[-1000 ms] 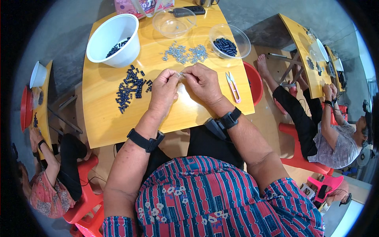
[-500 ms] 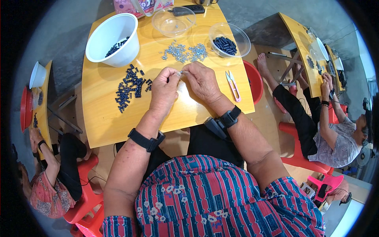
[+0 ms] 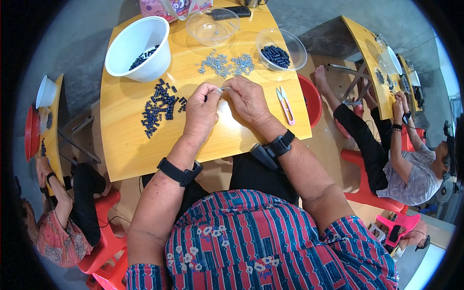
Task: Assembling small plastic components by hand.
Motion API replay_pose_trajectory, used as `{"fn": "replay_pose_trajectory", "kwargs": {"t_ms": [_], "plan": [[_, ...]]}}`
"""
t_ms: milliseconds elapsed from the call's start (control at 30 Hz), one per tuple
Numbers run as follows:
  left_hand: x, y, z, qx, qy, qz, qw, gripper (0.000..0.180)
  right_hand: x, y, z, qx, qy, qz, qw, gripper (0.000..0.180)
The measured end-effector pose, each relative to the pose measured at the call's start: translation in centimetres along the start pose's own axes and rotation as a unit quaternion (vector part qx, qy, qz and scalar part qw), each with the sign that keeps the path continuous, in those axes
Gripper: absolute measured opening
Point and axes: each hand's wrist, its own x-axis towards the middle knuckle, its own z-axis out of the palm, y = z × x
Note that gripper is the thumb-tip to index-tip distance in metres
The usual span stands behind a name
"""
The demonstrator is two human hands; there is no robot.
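Yellow wood makes up the counter (image 3: pixel 126 154), and over its middle the person's two bare hands meet at the fingertips. The left hand (image 3: pixel 203 105) has its grip pinched on a small silvery piece (image 3: pixel 222 89), thumb against curled fingers, and the grip of the right hand (image 3: pixel 249 102) closes on that same piece from the other side. A dark bit (image 3: pixel 206 98) shows at the left fingers; whether it is joined to the silvery one cannot be told. Just beyond the fingertips lies a loose heap of silvery pieces (image 3: pixel 226 65), and to the left of the left hand a spread of black pieces (image 3: pixel 162 104). A white bucket (image 3: pixel 158 63) behind that spread holds more black ones, as does a clear bowl (image 3: pixel 301 54) at the right edge. Another clear tub (image 3: pixel 199 35) stands farther back, near a dark phone (image 3: pixel 232 13) and a pink bag (image 3: pixel 152 10). Pink-handled snips (image 3: pixel 290 115) lie right of the right hand, blades slightly parted, pointing away from the person. Below the counter's right edge sits a red basin (image 3: pixel 314 99).
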Motion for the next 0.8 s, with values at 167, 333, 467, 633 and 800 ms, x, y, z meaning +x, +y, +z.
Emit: {"fn": "replay_pose_trajectory", "kwargs": {"t_ms": [167,333,467,633,800], "plan": [[-0.07,0.21,0.18,0.012,-0.001,0.006,1.000,0.009,-0.06,0.12,0.19,0.046,0.021,0.035,0.998,0.006],[0.05,-0.05,0.25,0.021,-0.001,0.008,1.000,0.009,0.03,0.18,0.04,0.060,0.027,0.043,0.997,0.005],[-0.15,0.15,0.30,0.024,0.007,0.002,1.000,0.009,0.17,-0.04,0.16,0.107,0.031,0.064,0.992,0.005],[-0.05,-0.13,0.16,0.036,0.007,0.013,0.999,0.009,0.09,0.20,0.18,0.112,0.038,0.064,0.991,0.005],[0.06,-0.33,0.24,0.034,0.009,0.016,0.999,0.010,0.11,0.16,0.04,0.071,0.027,0.057,0.995,0.005]]}}
